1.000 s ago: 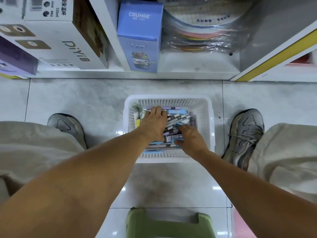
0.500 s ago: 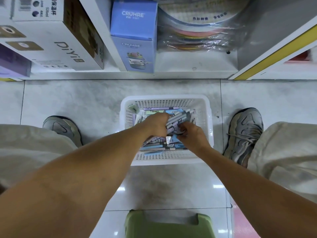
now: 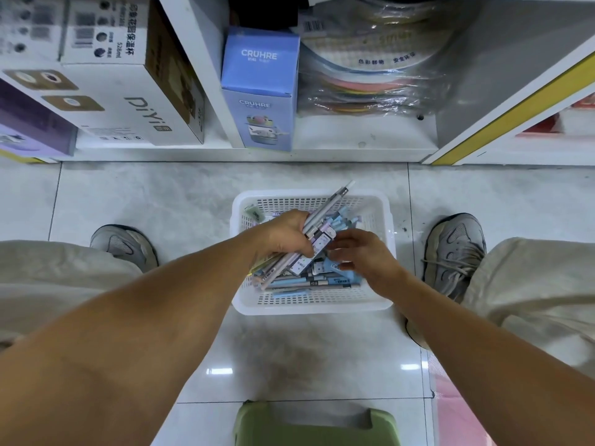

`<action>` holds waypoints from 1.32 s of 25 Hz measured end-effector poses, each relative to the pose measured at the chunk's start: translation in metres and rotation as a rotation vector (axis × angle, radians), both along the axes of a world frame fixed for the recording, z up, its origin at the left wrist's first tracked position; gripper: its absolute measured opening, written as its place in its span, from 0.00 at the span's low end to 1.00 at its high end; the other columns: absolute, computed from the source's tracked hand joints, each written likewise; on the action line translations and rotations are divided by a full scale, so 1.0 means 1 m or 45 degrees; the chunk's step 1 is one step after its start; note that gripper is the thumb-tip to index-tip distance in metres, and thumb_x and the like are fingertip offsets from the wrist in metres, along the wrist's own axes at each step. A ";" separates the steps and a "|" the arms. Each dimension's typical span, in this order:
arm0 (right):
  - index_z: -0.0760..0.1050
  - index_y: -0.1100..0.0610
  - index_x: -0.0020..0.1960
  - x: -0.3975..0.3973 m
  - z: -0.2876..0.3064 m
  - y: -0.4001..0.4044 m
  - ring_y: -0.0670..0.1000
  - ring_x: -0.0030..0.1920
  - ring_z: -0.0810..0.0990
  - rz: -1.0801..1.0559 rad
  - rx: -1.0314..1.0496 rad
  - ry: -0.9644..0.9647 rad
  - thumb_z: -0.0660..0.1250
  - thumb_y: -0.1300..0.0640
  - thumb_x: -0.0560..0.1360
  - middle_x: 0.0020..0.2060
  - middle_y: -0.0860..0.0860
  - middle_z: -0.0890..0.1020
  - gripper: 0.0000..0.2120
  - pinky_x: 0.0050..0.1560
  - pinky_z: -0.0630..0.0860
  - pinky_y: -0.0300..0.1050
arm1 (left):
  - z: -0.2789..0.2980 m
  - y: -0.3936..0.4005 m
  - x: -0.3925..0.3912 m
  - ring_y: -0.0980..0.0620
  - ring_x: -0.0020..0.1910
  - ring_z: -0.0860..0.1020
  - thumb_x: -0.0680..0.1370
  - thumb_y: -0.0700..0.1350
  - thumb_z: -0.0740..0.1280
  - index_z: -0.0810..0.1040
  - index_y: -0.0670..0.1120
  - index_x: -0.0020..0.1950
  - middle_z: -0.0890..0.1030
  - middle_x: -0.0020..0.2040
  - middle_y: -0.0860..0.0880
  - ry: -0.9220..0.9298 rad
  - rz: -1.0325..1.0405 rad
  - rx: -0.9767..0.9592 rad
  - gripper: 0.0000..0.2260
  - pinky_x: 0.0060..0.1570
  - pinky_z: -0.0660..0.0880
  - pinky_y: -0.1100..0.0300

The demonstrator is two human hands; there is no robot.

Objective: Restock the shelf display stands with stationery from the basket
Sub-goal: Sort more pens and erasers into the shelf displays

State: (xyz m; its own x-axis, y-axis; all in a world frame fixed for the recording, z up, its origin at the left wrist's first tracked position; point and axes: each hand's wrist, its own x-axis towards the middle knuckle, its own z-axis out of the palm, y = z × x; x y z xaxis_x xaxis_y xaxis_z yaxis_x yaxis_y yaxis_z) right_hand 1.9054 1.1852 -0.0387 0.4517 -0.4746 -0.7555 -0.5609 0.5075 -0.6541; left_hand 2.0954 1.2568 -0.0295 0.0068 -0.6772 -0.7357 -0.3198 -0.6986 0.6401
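A white perforated basket [image 3: 314, 304] stands on the floor tiles between my feet, with several pens and flat stationery packs in it. My left hand [image 3: 283, 235] grips a bundle of pens [image 3: 322, 217] lifted above the basket, the tips pointing up and to the right. My right hand [image 3: 360, 252] hovers just right of the bundle with its fingers loosely curled, their tips at the bundle's lower end; whether it holds anything is unclear. More blue and grey pens [image 3: 309, 281] lie in the basket's near half.
The bottom white shelf [image 3: 322, 152] runs across the top, holding a blue CRUHRE box [image 3: 259, 91], a white DiYi box [image 3: 128, 101] and wrapped coloured sheets [image 3: 370, 75]. A green stool [image 3: 317, 426] sits at the bottom edge. My shoes [image 3: 454, 249] flank the basket.
My left hand closed on a bundle of pens and raised it out of the basket. My right hand came off the pile and moved up beside the bundle.
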 end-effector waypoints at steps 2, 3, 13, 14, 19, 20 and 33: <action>0.78 0.64 0.55 -0.001 0.006 -0.001 0.54 0.46 0.84 -0.126 0.168 -0.114 0.75 0.65 0.71 0.47 0.59 0.86 0.13 0.45 0.78 0.47 | 0.002 0.002 0.001 0.46 0.48 0.83 0.68 0.35 0.76 0.79 0.45 0.54 0.84 0.49 0.44 0.028 0.025 -0.016 0.17 0.53 0.80 0.46; 0.78 0.63 0.54 0.000 0.006 -0.001 0.54 0.45 0.84 -0.179 0.214 -0.151 0.76 0.62 0.71 0.47 0.59 0.85 0.13 0.46 0.77 0.47 | 0.002 0.003 0.001 0.47 0.48 0.83 0.68 0.35 0.76 0.79 0.45 0.54 0.84 0.49 0.44 0.029 0.024 -0.022 0.17 0.53 0.80 0.46; 0.66 0.46 0.59 0.006 0.009 -0.005 0.48 0.29 0.79 -0.343 0.049 -0.042 0.74 0.71 0.71 0.33 0.52 0.85 0.29 0.27 0.74 0.40 | -0.004 0.008 0.009 0.50 0.45 0.84 0.66 0.37 0.78 0.81 0.46 0.51 0.85 0.46 0.47 0.060 0.151 0.046 0.16 0.46 0.82 0.55; 0.67 0.49 0.61 0.005 0.008 -0.008 0.48 0.29 0.79 -0.282 0.044 -0.001 0.74 0.71 0.71 0.33 0.52 0.85 0.29 0.26 0.73 0.40 | -0.005 0.009 0.010 0.49 0.44 0.84 0.66 0.37 0.78 0.80 0.46 0.51 0.84 0.46 0.46 0.040 0.125 0.066 0.16 0.45 0.82 0.56; 0.72 0.54 0.66 0.011 0.003 -0.012 0.49 0.30 0.79 0.010 0.085 0.296 0.75 0.70 0.70 0.39 0.57 0.84 0.29 0.24 0.72 0.39 | -0.008 0.006 0.006 0.48 0.45 0.83 0.66 0.36 0.77 0.79 0.45 0.52 0.83 0.47 0.45 0.028 0.147 0.103 0.17 0.45 0.81 0.56; 0.72 0.55 0.65 0.013 0.000 -0.011 0.49 0.29 0.78 0.033 0.043 0.343 0.76 0.70 0.70 0.39 0.58 0.84 0.27 0.23 0.71 0.38 | -0.009 0.006 0.007 0.48 0.46 0.83 0.66 0.36 0.77 0.79 0.45 0.53 0.83 0.48 0.45 0.021 0.162 0.114 0.18 0.47 0.81 0.55; 0.77 0.48 0.47 0.006 -0.024 -0.007 0.43 0.37 0.81 0.261 -0.260 0.382 0.76 0.63 0.70 0.33 0.40 0.82 0.14 0.40 0.80 0.36 | -0.030 -0.009 -0.024 0.49 0.43 0.79 0.69 0.37 0.74 0.75 0.45 0.54 0.79 0.45 0.47 -0.353 -0.258 0.143 0.17 0.39 0.78 0.57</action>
State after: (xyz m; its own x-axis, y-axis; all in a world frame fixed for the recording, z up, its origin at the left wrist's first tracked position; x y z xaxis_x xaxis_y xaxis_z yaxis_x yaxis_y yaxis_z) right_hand 1.9117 1.1786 -0.0624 0.3265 -0.5515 -0.7677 -0.8177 0.2426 -0.5221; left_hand 2.0717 1.2479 -0.0594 0.0904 -0.6002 -0.7947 -0.6100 -0.6641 0.4322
